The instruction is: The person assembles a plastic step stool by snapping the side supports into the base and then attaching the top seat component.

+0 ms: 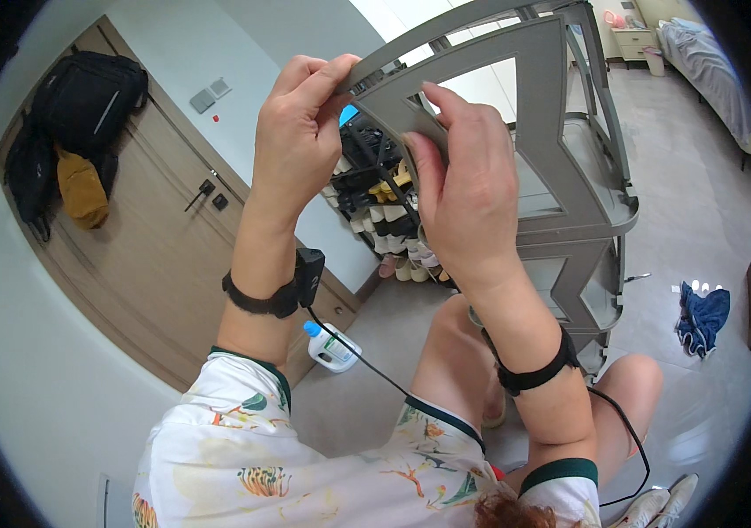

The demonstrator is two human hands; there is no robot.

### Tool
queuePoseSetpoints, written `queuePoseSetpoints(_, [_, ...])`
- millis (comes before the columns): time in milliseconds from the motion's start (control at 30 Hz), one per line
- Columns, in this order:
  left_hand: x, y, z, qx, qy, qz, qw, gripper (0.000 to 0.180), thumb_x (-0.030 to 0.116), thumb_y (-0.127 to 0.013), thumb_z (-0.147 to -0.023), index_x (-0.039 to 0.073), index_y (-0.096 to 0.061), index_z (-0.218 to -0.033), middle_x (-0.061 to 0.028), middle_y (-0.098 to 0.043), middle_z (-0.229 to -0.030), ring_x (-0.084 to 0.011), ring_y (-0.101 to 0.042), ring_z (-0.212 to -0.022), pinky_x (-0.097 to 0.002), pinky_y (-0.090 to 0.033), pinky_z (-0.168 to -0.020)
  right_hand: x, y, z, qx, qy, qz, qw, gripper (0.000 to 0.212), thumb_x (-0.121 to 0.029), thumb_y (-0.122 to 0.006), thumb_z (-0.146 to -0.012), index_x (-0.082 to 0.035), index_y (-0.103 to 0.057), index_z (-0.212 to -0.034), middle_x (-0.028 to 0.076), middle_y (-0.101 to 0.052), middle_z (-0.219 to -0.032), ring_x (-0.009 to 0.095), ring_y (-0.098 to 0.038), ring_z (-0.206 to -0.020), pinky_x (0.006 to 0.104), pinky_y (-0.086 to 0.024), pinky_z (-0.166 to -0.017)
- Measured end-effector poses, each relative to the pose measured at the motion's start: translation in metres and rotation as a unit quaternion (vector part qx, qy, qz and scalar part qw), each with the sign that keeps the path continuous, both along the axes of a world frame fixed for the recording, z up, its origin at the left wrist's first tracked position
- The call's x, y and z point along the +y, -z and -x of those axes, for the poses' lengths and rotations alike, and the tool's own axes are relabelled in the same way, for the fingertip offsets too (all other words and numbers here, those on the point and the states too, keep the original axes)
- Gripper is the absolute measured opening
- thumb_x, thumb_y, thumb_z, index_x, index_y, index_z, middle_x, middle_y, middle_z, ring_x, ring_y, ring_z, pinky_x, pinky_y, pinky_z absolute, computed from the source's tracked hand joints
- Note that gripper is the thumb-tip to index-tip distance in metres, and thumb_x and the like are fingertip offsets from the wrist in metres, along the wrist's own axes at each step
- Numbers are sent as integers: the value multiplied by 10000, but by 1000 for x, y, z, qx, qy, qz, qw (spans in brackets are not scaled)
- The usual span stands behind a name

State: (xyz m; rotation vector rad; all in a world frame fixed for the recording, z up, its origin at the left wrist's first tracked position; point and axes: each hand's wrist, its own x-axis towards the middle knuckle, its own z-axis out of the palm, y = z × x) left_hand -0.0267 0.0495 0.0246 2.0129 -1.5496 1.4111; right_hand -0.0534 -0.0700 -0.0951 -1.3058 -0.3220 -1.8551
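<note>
A tall grey plastic rack (541, 97) with angular cut-outs in its side and several tiers stands in front of me. My left hand (298, 123) is raised and closed, its thumb and fingers pinching the upper left corner of the rack's side frame. Lower and to the right, my right hand (474, 180) grips the frame's left bar, with the index finger through the cut-out and the thumb on the outer side. Part of the bar is hidden behind the right hand. Black straps circle both wrists, each with a cable.
Shoes (403, 242) fill a rack behind my hands. A white jug with a blue cap (333, 348) stands by the wooden door (160, 229), where bags (89, 101) hang. Dark blue cloth (703, 319) lies on the floor at right. A bed (711, 70) is at the far right.
</note>
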Motion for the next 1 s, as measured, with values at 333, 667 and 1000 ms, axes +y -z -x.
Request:
queuePoseSetpoints(333, [0,2,3,31,12,23,999,365,-138,-570,-798,36,-664,-1104,-69,-584,-899,-182,-609,-771,-281,-491,-664,2,-1,5,22,-89,-42,995,295,-25,-624,-826,-4,-549,-1111,161,-546,-936,342,-550,-868,412,-456,-763])
queuePoseSetpoints(667, [0,5,-13,37,42,33,998,381,-152,-553,-797,38,-665,-1108,-73,-587,-921,-172,-614,-800,-272,-507,-694,-3,-1,3,26,-134,-45,990,173,-41,-604,-853,-6,-619,-1021,155,-558,-908,336,-572,-813,410,-465,-720])
queuePoseSetpoints(1000, [2,4,-7,26,33,23,999,389,-160,-542,-804,22,-658,-1128,-66,-581,-934,-154,-610,-798,-255,-508,-698,-2,-4,6,23,-124,-49,991,177,-32,-624,-839,-1,-625,-1013,154,-562,-901,331,-581,-812,410,-471,-720])
